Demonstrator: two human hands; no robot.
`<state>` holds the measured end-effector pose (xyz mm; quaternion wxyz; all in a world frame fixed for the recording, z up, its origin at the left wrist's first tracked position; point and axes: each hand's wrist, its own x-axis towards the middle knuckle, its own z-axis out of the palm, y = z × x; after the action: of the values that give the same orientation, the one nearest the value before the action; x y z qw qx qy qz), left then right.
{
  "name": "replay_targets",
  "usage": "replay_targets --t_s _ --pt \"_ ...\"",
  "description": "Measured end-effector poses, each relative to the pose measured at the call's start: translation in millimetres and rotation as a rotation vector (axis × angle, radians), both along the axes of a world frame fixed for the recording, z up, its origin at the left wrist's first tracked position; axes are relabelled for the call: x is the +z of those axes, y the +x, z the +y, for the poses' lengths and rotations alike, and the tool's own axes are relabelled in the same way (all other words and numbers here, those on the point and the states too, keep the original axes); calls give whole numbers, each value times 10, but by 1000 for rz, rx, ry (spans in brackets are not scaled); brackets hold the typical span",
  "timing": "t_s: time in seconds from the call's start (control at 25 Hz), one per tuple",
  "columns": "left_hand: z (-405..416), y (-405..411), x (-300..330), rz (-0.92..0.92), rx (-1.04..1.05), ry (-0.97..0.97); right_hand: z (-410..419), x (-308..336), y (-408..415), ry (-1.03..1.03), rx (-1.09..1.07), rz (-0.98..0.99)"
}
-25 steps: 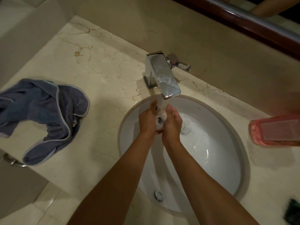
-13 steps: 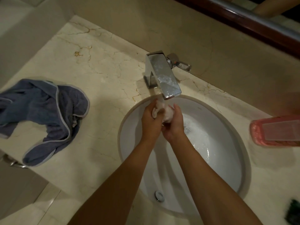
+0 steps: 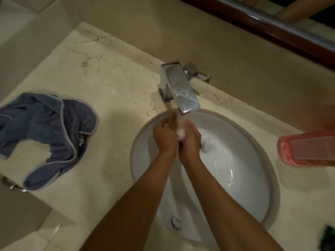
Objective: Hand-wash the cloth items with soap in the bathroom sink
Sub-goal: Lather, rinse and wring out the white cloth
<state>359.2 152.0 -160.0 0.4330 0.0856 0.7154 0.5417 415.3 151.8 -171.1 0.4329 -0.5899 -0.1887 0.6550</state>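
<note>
Two hands meet over the back of the white sink (image 3: 253, 196), right under the chrome faucet (image 3: 178, 87) spout. Left hand (image 3: 164, 135) and right hand (image 3: 190, 140) are pressed together side by side, fingers curled around a small white cloth (image 3: 181, 131) squeezed between them; only a sudsy white lump of it shows in the gap between the hands. A stream of water (image 3: 180, 117) falls from the spout straight onto the cloth and hands. Water pools and swirls in the basin near the drain (image 3: 206, 144), just right of the right hand. An overflow cap (image 3: 176, 222) sits on the near wall of the basin, between the forearms. A gray-blue towel (image 3: 47, 134) with pale edging lies crumpled on the marble counter (image 3: 112, 84), well left of the sink, partly hanging over the counter's front edge. A pink bottle (image 3: 306, 148) with a clear label lies on its side on the counter to the right of the sink, cut off by the frame edge. A dark green item (image 3: 329, 236) shows at the bottom right corner, too blurred to tell what it is. The faucet handle (image 3: 197, 74) sticks out to the right behind the spout. A dark wood mirror frame (image 3: 272, 31) runs along the wall at top right.
</note>
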Motion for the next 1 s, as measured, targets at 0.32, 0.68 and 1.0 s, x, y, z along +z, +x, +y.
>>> replay_targets --t_s 0.32,0.68,1.0 --pt "-47 211 -73 5 67 81 130 170 8 -159 -78 12" --pt "-68 196 -43 36 113 53 120 139 -33 -156 -84 -83" --pt "-81 231 5 -21 107 23 108 96 44 -161 -138 -149"
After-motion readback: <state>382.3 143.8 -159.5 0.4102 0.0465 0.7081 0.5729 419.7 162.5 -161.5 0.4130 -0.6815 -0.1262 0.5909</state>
